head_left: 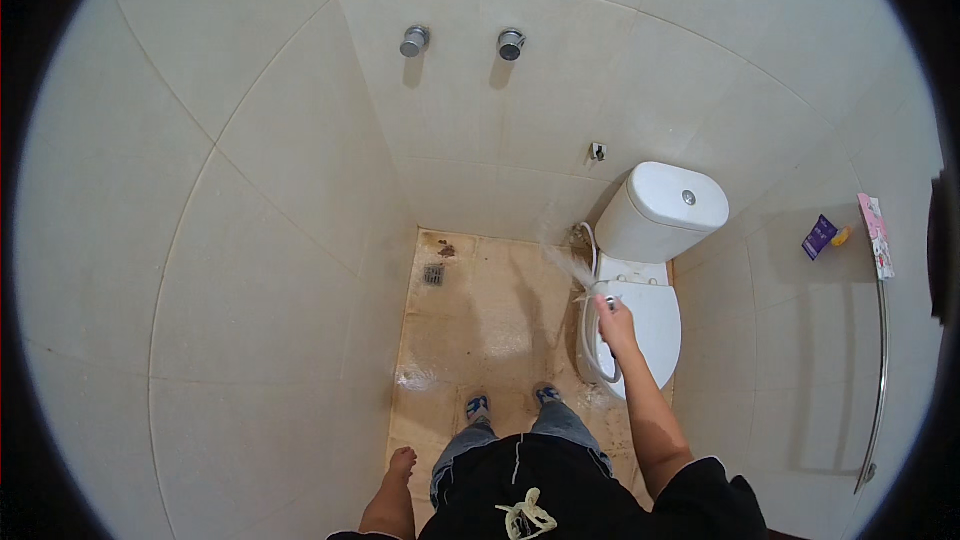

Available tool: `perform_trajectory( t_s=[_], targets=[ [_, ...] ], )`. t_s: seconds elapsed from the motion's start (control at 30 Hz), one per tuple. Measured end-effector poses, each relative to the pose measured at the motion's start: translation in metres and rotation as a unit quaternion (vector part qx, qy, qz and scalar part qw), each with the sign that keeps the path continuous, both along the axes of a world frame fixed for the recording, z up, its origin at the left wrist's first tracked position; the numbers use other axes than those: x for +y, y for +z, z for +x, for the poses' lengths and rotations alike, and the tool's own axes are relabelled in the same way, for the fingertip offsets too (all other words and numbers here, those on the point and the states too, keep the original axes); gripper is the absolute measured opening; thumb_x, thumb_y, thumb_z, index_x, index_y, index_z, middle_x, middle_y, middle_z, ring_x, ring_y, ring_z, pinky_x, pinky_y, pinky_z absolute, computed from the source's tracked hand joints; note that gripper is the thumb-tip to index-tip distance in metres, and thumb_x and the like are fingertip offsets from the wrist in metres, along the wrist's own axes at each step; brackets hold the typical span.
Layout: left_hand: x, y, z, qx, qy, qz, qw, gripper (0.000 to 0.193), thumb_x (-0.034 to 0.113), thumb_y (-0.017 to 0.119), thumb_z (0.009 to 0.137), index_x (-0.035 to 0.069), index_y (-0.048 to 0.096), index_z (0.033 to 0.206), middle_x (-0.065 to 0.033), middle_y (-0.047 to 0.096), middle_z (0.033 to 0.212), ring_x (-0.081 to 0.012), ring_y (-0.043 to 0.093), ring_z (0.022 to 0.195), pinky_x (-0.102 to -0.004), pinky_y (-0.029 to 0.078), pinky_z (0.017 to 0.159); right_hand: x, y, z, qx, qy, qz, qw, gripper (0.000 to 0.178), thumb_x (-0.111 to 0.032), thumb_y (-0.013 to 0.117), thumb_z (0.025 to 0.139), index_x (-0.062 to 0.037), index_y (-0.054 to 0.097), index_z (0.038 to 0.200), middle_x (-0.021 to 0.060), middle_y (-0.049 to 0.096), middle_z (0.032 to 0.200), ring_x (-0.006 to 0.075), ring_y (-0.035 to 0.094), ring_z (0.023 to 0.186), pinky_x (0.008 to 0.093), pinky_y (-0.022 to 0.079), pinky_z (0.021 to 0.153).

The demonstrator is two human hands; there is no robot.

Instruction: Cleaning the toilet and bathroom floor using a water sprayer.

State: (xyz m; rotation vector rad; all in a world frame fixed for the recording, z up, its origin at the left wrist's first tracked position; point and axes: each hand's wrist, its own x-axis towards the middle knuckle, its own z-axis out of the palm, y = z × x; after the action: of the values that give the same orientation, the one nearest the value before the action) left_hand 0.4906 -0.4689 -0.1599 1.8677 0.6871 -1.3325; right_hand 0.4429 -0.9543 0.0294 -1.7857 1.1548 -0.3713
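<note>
Holding the sprayer (611, 303) in the right hand (617, 326), curling fingers round it, near the left edge of the shut lid (655, 315). Hiding most of the handle in the palm, so judging its long axis only from the jet: pointing forward and leftward, away from the body. Sending the water (572, 266) in a thin fan past the left side of the toilet (675, 198), toward the foot of the far wall (470, 185). Reaching in with the right arm from the lower right, crossing over the front of the lid; using the nearer arm by far. Trailing the white hose (596, 252) along the toilet's left flank. Hanging the left hand (403, 462) low near the left wall (280, 340), well apart from the sprayer, showing nothing held, but appearing too small for telling its finger spread. Standing on the wet floor (480, 330) left of the toilet, facing the far wall, having the drain (433, 275) ahead and leftward, well apart from the right hand.
</note>
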Motion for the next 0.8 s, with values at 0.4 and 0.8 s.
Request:
perform_trajectory(
  t_s=[0.4, 0.8],
  targets=[
    [-0.312, 0.076, 0.047, -0.126, 0.256, -0.312, 0.906, 0.027, 0.025, 0.045, 0.077, 0.014, 0.043, 0.102, -0.0012, 0.049, 0.085, -0.0130, 0.044, 0.080, -0.0306, 0.035, 0.070, -0.001, 0.039, -0.051, 0.060, 0.411, 0.129, 0.901, 0.042, -0.038, 0.056, 0.067, -0.0030, 0.051, 0.091, 0.0082, 0.054, 0.066, 0.0152, 0.052, 0.063, 0.0285, 0.041, 0.056],
    [-0.320, 0.107, 0.032, -0.292, 0.283, -0.276, 0.871, 0.026, 0.017, 0.049, 0.075, 0.005, 0.046, 0.098, -0.0069, 0.050, 0.089, -0.0148, 0.047, 0.076, -0.0272, 0.040, 0.062, -0.048, 0.101, -0.020, -0.243, 0.420, 0.027, 0.874, 0.067, -0.058, 0.051, 0.062, 0.0000, 0.047, 0.095, 0.0013, 0.044, 0.058, 0.0105, 0.044, 0.055, 0.0239, 0.035, 0.049]
  ],
)
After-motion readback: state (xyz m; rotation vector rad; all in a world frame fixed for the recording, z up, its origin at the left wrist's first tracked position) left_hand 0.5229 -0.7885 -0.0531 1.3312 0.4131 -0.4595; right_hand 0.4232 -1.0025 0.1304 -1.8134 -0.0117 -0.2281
